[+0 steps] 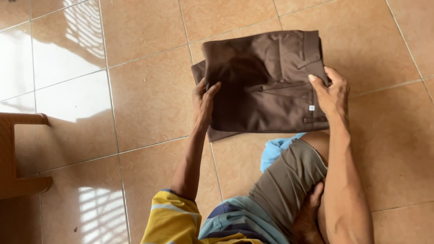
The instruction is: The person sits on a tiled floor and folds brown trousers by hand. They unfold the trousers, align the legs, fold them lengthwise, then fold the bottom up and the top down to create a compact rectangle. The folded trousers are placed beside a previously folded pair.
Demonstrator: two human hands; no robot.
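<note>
A folded pair of brown trousers [262, 81] lies on the tan tiled floor [149, 99] in front of me. My left hand [203, 101] presses on its left edge, fingers curled over the fabric. Over on the right edge, near the waistband and a belt loop, rests my right hand [332, 92] with the fingers flat on the cloth. Both hands hold the folded bundle from either side. I sit on the floor with one knee bent below the trousers.
A brown plastic chair or stool [18, 153] stands at the left edge. A light blue cloth [275, 151] shows beside my knee. Bright window reflections lie on the glossy tiles at the left.
</note>
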